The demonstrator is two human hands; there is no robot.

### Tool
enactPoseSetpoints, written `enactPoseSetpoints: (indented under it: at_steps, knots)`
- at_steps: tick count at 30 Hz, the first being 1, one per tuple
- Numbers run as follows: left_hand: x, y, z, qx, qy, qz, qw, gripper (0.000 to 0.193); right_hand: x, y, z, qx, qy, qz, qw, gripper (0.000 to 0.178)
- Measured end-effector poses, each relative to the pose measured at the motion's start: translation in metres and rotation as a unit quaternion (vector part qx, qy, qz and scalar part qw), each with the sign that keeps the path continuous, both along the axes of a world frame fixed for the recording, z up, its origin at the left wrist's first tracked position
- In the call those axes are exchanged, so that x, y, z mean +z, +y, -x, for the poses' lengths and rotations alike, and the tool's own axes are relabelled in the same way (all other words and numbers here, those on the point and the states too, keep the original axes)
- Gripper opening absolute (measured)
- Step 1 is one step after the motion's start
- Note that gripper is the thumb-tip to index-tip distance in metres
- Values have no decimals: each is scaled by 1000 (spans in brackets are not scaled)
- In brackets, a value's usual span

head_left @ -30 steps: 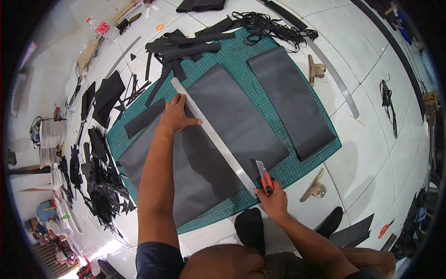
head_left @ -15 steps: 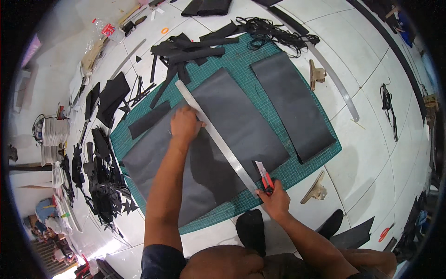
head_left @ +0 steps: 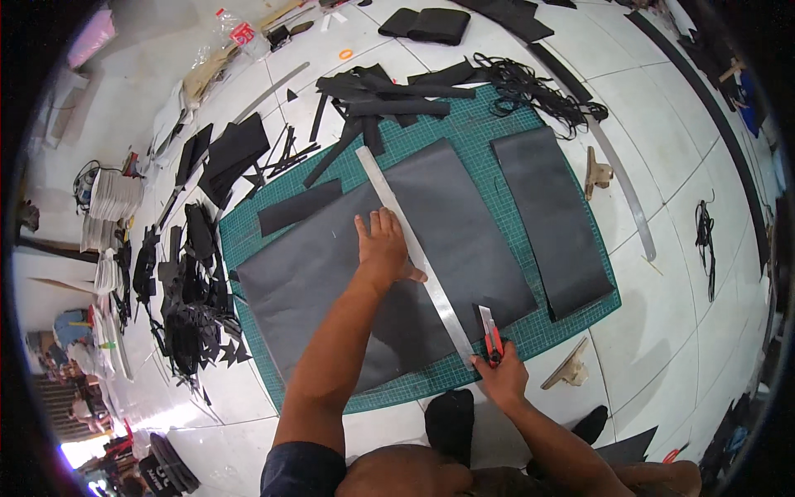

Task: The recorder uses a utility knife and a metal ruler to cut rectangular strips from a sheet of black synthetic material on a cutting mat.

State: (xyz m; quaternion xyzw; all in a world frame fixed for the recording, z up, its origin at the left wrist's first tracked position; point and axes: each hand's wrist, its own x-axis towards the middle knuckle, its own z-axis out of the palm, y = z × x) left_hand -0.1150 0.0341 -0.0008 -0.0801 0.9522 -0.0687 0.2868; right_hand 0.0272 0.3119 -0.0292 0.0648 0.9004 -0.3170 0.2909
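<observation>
A large dark grey sheet (head_left: pixel 319 286) lies on a green cutting mat (head_left: pixel 571 331), with a long metal ruler (head_left: pixel 436 290) slanting across it. My left hand (head_left: pixel 383 248) lies with its fingers spread, on the sheet at the ruler's left edge, the thumb reaching onto the metal. By the ruler's near end my right hand (head_left: pixel 503 377) grips a red box cutter (head_left: pixel 492 340), its blade out and pointing away from me. The right thumb touches the ruler's end. A second dark grey panel (head_left: pixel 555 224) and a short strip (head_left: pixel 298 207) rest on the mat.
Black offcuts (head_left: pixel 385 99) and a tangle of black cord (head_left: pixel 538 95) lie along the far side. More black scraps (head_left: pixel 195 306) are heaped at the left. Two metal clips (head_left: pixel 598 172) and a loose steel strip (head_left: pixel 625 186) lie on the tiles to the right.
My left hand has slid nearer along the ruler and its fingers have spread. The right hand still holds the box cutter at the near end. The whole view has shifted.
</observation>
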Motion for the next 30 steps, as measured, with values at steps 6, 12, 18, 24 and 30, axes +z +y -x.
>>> enactPoseSetpoints:
  at_steps: [6,12,18,24,30]
  knots:
    - [-6,4,3,12,-8,-44,999,151,-2,21,15,-3,38,171,985,45]
    - [-1,-13,-10,70,10,-109,992,144,18,-66,103,147,143,120,971,36]
    - [-7,-14,-6,62,2,-114,992,150,6,-98,110,156,112,89,977,35]
    - [-6,-11,-7,50,17,-107,993,150,-3,-85,73,66,140,157,975,41]
    - [-2,-10,-6,56,5,-103,993,146,-21,-83,63,25,168,173,970,43]
